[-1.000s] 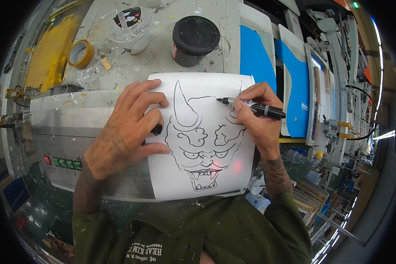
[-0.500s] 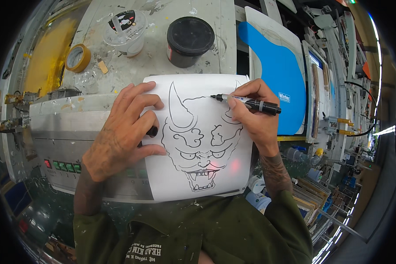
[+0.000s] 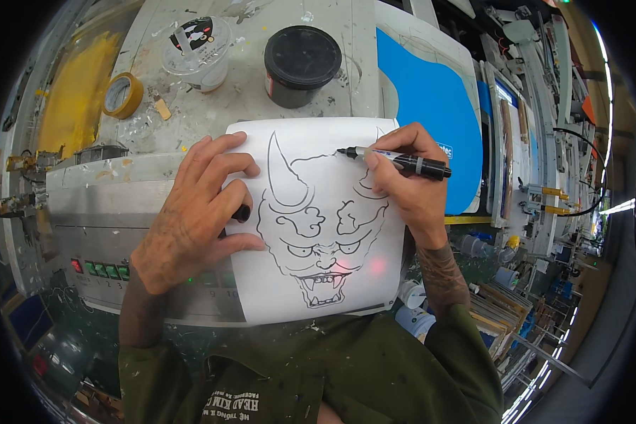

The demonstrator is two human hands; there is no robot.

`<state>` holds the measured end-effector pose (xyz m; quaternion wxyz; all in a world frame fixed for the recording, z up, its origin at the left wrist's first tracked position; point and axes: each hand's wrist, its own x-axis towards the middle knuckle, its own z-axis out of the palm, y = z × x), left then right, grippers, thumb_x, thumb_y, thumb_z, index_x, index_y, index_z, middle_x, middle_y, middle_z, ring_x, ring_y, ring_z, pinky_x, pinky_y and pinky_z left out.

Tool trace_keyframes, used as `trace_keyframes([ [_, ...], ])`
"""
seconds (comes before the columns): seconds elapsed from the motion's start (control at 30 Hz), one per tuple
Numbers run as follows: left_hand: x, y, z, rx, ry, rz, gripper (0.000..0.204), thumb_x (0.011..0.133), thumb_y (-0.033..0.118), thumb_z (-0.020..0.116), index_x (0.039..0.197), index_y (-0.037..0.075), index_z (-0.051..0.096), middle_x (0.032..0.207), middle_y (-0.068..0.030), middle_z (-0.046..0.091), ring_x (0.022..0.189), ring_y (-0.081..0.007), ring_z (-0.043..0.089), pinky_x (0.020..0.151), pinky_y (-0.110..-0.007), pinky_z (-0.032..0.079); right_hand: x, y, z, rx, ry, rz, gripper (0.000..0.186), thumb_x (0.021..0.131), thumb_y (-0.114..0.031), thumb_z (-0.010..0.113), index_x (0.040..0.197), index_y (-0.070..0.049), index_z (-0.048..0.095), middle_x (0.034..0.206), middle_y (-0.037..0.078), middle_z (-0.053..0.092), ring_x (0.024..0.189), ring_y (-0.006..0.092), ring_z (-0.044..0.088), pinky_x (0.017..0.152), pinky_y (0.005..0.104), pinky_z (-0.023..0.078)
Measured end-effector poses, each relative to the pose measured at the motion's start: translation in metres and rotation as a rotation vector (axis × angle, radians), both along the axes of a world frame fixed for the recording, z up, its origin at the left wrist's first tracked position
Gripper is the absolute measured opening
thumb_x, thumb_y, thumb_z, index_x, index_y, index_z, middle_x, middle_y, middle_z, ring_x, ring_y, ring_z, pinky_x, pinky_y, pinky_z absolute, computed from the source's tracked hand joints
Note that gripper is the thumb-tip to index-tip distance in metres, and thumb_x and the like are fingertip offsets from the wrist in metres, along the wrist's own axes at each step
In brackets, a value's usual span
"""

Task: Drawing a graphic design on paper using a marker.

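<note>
A white sheet of paper point(image 3: 261, 304) lies in front of me, bearing a black line drawing of a horned, fanged mask point(image 3: 325, 247). My right hand point(image 3: 413, 194) grips a black marker point(image 3: 418, 166) in a closed pinch. Its tip meets the wavy line at the top of the head, between the two horns. The right horn is partly hidden behind this hand. At the sheet's left edge rests my left hand point(image 3: 198, 208), its thumb and upper fingers touching the paper. A black marker cap point(image 3: 242, 213) sits in its curled fingers.
Beyond the paper stand a black lidded tub point(image 3: 302, 60) and a clear plastic cup point(image 3: 196, 63). A yellow tape roll point(image 3: 123, 96) lies farther left. A blue sheet point(image 3: 438, 106) is at the right. Under the paper's left side runs a metal panel point(image 3: 99, 233) with buttons.
The marker tip has crept slightly to the right along the top line, lengthening it a little. My left hand keeps its place on the paper. The whole view has shifted slightly.
</note>
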<state>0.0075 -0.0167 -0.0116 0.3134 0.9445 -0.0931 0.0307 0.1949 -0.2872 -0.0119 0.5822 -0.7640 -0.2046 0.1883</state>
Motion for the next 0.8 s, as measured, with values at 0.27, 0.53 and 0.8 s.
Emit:
trace_keyframes([
  [0.27,-0.0011,-0.0007,0.0000,0.000,0.007,0.004,0.061,0.064,0.030,0.103,0.095,0.008,0.055,0.143,-0.0113,0.058,0.160,-0.0461,0.040,0.131,-0.069,0.034,-0.0004,-0.0012,-0.0024,-0.012,-0.021,0.018,0.020,0.091,-0.008,0.088,0.100,-0.002,0.071,0.087,0.000,0.073,0.076,0.0033,0.065,0.067,0.0203,0.052],
  [0.53,0.0010,-0.0014,0.0031,0.002,-0.004,-0.001,0.056,0.067,0.022,0.101,0.094,0.007,0.054,0.143,-0.0123,0.058,0.158,-0.0431,0.043,0.130,-0.067,0.035,0.0024,-0.0047,-0.0049,-0.013,-0.049,0.034,0.019,0.091,-0.007,0.088,0.098,-0.002,0.071,0.087,0.001,0.073,0.076,0.0036,0.065,0.067,0.0207,0.052],
  [0.8,0.0005,-0.0019,0.0028,0.004,-0.001,0.003,0.055,0.067,0.022,0.101,0.094,0.007,0.055,0.142,-0.0122,0.058,0.158,-0.0430,0.042,0.131,-0.067,0.034,0.0028,-0.0086,-0.0036,0.004,-0.025,0.016,0.018,0.090,-0.006,0.086,0.097,-0.003,0.070,0.087,0.001,0.073,0.076,0.0039,0.065,0.067,0.0215,0.052],
])
